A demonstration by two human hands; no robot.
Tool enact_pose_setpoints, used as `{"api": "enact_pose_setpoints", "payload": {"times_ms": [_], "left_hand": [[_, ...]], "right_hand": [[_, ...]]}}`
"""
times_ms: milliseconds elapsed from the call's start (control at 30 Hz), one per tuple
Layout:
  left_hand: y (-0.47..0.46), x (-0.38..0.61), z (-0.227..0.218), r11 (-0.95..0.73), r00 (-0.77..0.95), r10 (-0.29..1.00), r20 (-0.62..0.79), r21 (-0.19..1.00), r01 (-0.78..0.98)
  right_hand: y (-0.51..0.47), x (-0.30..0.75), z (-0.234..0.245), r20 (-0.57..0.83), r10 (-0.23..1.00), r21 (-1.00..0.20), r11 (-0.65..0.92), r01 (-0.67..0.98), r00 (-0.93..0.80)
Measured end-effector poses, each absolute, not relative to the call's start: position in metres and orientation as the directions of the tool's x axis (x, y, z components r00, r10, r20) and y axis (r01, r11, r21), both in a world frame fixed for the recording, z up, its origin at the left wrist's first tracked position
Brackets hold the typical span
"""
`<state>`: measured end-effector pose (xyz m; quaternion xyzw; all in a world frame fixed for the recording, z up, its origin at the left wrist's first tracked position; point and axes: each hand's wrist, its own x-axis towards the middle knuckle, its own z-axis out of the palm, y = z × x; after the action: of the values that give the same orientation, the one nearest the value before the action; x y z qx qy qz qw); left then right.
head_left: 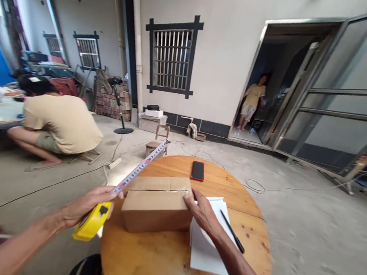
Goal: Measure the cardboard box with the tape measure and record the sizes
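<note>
Grips the yellow tape measure point(90, 223) in the closed left hand point(96, 200), with blade point(140, 168) slanting far and rightward, printed in black digits like 5, 6, 7 between red marks. Clasps the right end of the cardboard box point(160, 217) with the right hand point(202, 208). Has box near the left edge of the round table point(149, 265), leaving room toward the near edge and right of the paper point(206, 259).

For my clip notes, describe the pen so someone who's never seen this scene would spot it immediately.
Start at the round wooden table; to the right of the cardboard box there is white paper. The pen slants across the paper's right edge. It is slim and black, unlike the flat, red-edged phone farther back.
</note>
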<state>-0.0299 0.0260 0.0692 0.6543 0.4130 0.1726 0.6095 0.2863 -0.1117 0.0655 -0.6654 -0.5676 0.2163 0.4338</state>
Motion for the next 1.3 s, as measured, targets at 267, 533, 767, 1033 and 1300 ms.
{"api": "enact_pose_setpoints", "payload": {"times_ms": [267,533,767,1033,1300], "left_hand": [[0.006,-0.027,0.068,0.132,0.611,0.768,-0.194,0.981,0.145],[-0.012,-0.03,0.054,0.181,0.604,0.777,-0.177,0.982,0.055],[-0.033,-0.045,0.029,0.245,0.561,0.796,-0.226,0.969,0.043],[-0.051,-0.048,0.031,0.269,0.48,0.84,-0.253,0.962,0.037],[-0.105,-0.052,0.073,0.448,0.251,0.857,-0.451,0.891,0.071]], "right_hand": [[-0.121,0.282,0.057,0.204,0.938,-0.834,0.017,0.552,0.279],[-0.139,0.267,0.011,0.478,0.827,-0.689,0.145,0.71,0.296],[-0.158,0.248,-0.034,0.454,0.836,-0.726,0.146,0.672,0.309],[-0.165,0.245,-0.03,0.359,0.881,-0.776,0.098,0.623,0.309],[-0.19,0.235,-0.03,0.515,0.817,-0.701,0.227,0.677,0.259]]}}
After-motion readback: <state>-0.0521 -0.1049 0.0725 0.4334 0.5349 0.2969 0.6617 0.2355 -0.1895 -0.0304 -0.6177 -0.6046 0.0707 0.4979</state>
